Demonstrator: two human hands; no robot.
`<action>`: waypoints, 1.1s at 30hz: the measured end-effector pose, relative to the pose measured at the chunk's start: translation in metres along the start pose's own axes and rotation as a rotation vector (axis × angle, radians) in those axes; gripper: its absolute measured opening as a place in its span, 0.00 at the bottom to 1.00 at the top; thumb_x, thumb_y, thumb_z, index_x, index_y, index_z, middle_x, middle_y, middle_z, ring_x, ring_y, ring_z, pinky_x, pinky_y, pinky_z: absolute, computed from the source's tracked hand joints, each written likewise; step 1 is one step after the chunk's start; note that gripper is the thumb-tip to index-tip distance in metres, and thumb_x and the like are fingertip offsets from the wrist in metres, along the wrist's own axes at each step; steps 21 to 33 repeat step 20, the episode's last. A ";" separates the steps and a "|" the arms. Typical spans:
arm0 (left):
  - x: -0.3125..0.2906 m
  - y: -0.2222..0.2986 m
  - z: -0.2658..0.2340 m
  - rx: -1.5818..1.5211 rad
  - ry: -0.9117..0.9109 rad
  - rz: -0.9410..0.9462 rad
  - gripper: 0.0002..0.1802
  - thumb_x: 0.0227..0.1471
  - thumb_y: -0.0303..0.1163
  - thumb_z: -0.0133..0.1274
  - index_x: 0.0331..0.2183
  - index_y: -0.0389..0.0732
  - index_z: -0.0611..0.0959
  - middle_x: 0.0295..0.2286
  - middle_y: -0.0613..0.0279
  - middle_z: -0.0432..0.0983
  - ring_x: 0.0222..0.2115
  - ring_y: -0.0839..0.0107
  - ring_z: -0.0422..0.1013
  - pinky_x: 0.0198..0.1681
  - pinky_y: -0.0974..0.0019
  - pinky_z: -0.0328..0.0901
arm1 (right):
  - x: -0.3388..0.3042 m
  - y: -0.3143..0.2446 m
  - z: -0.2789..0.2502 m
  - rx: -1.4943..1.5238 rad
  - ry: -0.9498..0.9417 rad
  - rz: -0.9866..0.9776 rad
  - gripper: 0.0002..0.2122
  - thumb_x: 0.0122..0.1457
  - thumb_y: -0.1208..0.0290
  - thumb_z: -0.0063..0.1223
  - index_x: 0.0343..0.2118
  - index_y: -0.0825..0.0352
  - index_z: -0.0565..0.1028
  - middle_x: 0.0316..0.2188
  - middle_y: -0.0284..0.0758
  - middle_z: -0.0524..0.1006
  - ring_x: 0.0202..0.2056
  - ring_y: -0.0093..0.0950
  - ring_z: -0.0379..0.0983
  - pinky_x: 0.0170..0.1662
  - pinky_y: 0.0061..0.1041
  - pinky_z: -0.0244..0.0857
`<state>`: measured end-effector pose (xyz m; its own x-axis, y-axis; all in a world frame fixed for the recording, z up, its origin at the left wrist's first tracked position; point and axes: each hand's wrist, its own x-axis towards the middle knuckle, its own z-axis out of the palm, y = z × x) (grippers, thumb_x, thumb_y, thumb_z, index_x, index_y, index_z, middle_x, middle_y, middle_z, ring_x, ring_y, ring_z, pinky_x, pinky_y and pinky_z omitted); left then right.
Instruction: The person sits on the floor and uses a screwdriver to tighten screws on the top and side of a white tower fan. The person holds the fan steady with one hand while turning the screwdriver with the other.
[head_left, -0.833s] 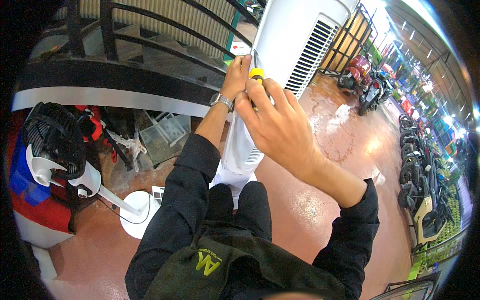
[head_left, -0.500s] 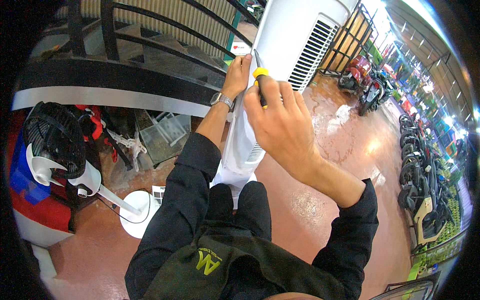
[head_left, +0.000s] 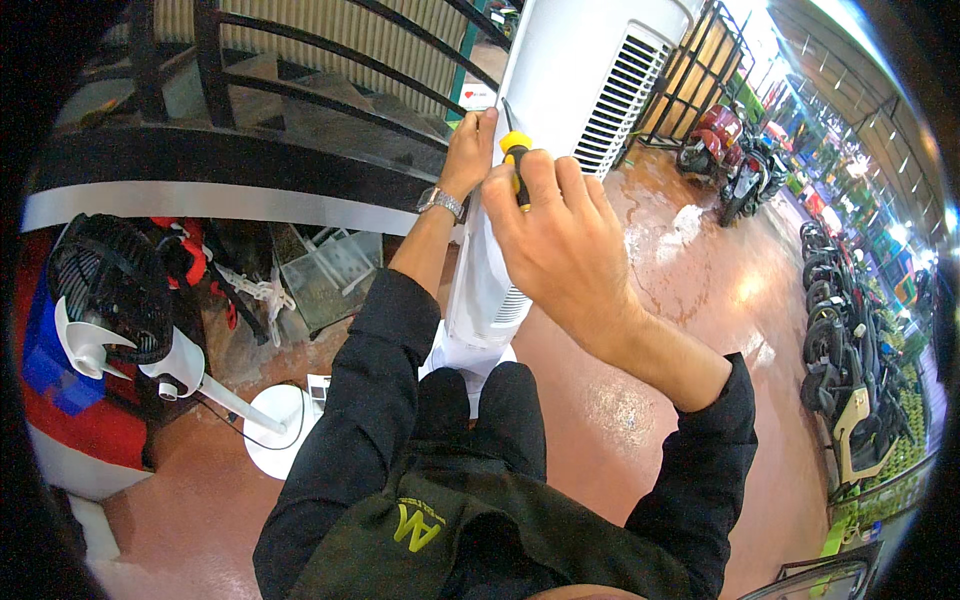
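A tall white appliance with slatted vents (head_left: 560,85) stands in front of me, its lower part reaching down between my knees. My right hand (head_left: 560,240) is closed round the yellow-and-black handle of a screwdriver (head_left: 517,150). The screwdriver's thin metal shaft points up and away, its tip by the appliance's left side; I cannot make out what it touches. Just left of that tip, my left hand (head_left: 468,155), with a metal watch on the wrist, is closed at the appliance's left edge. Its fingertips are partly hidden.
Black curved railings (head_left: 330,90) run close by on the left. Below them lie a pedestal fan (head_left: 185,360) with its round white base, and a grey crate (head_left: 330,275). Motorcycles (head_left: 835,340) line the right side; a red scooter (head_left: 715,140) stands farther back.
The view has shifted slightly. My right hand and the screwdriver sit a touch differently against the appliance, while both hands keep their grip.
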<state>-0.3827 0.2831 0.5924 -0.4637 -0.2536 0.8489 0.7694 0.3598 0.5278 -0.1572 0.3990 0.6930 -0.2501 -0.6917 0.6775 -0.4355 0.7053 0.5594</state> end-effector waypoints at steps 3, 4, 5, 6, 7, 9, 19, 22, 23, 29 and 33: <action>-0.013 0.031 -0.010 0.023 0.021 0.124 0.32 0.69 0.54 0.39 0.37 0.31 0.78 0.33 0.40 0.77 0.38 0.46 0.75 0.44 0.50 0.68 | -0.002 0.006 0.007 0.025 0.118 -0.120 0.13 0.55 0.67 0.53 0.42 0.65 0.74 0.41 0.40 0.73 0.42 0.34 0.71 0.41 0.31 0.67; -0.009 0.033 -0.007 -0.030 -0.009 0.057 0.32 0.69 0.55 0.39 0.38 0.31 0.78 0.33 0.41 0.78 0.37 0.48 0.75 0.44 0.51 0.68 | -0.004 0.008 0.011 0.015 0.165 -0.171 0.13 0.54 0.65 0.53 0.42 0.64 0.75 0.41 0.39 0.73 0.42 0.33 0.71 0.40 0.29 0.66; -0.006 0.034 -0.009 -0.072 -0.032 -0.014 0.32 0.68 0.55 0.39 0.38 0.31 0.78 0.33 0.41 0.78 0.37 0.49 0.75 0.44 0.52 0.68 | -0.004 0.007 0.012 0.024 0.152 -0.168 0.13 0.54 0.65 0.53 0.42 0.64 0.75 0.41 0.38 0.73 0.43 0.33 0.71 0.40 0.29 0.66; -0.003 0.035 -0.010 -0.113 -0.053 -0.085 0.33 0.68 0.55 0.38 0.39 0.31 0.78 0.33 0.42 0.78 0.37 0.50 0.75 0.44 0.52 0.68 | -0.004 0.005 0.013 0.031 0.139 -0.164 0.13 0.54 0.65 0.53 0.42 0.64 0.75 0.42 0.38 0.73 0.43 0.33 0.71 0.40 0.29 0.66; 0.006 0.017 -0.005 -0.153 -0.097 -0.156 0.33 0.68 0.55 0.39 0.39 0.31 0.78 0.33 0.41 0.78 0.37 0.50 0.75 0.44 0.52 0.68 | -0.004 0.004 0.013 0.037 0.125 -0.159 0.13 0.54 0.65 0.53 0.42 0.64 0.75 0.42 0.38 0.73 0.43 0.33 0.70 0.40 0.29 0.66; -0.001 -0.006 0.002 -0.051 -0.017 -0.057 0.32 0.69 0.55 0.39 0.39 0.31 0.78 0.34 0.41 0.79 0.38 0.49 0.76 0.44 0.52 0.69 | -0.001 0.003 0.011 0.014 0.053 -0.108 0.13 0.54 0.66 0.53 0.42 0.64 0.75 0.43 0.37 0.72 0.44 0.33 0.69 0.40 0.29 0.66; -0.005 0.017 -0.005 -0.142 -0.137 -0.184 0.37 0.66 0.63 0.35 0.45 0.35 0.77 0.39 0.43 0.76 0.39 0.51 0.77 0.46 0.53 0.71 | 0.003 -0.001 -0.004 0.033 -0.006 -0.090 0.13 0.55 0.71 0.53 0.43 0.68 0.74 0.47 0.42 0.71 0.47 0.36 0.70 0.45 0.30 0.68; -0.005 0.017 -0.006 -0.138 -0.137 -0.184 0.37 0.66 0.63 0.35 0.45 0.35 0.77 0.39 0.43 0.76 0.39 0.51 0.77 0.46 0.53 0.71 | 0.003 -0.002 -0.003 0.048 -0.028 -0.083 0.14 0.54 0.71 0.53 0.44 0.68 0.74 0.48 0.41 0.71 0.48 0.37 0.70 0.47 0.31 0.68; -0.005 0.017 -0.006 -0.138 -0.137 -0.184 0.37 0.66 0.63 0.35 0.45 0.35 0.77 0.39 0.43 0.76 0.39 0.51 0.77 0.46 0.53 0.71 | 0.003 -0.002 -0.003 0.048 -0.028 -0.083 0.14 0.54 0.71 0.53 0.44 0.68 0.74 0.48 0.41 0.71 0.48 0.37 0.70 0.47 0.31 0.68; -0.005 0.017 -0.006 -0.138 -0.137 -0.184 0.37 0.66 0.63 0.35 0.45 0.35 0.77 0.39 0.43 0.76 0.39 0.51 0.77 0.46 0.53 0.71 | 0.003 -0.002 -0.003 0.048 -0.028 -0.083 0.14 0.54 0.71 0.53 0.44 0.68 0.74 0.48 0.41 0.71 0.48 0.37 0.70 0.47 0.31 0.68; -0.005 0.017 -0.006 -0.138 -0.137 -0.184 0.37 0.66 0.63 0.35 0.45 0.35 0.77 0.39 0.43 0.76 0.39 0.51 0.77 0.46 0.53 0.71 | 0.003 -0.002 -0.003 0.048 -0.028 -0.083 0.14 0.54 0.71 0.53 0.44 0.68 0.74 0.48 0.41 0.71 0.48 0.37 0.70 0.47 0.31 0.68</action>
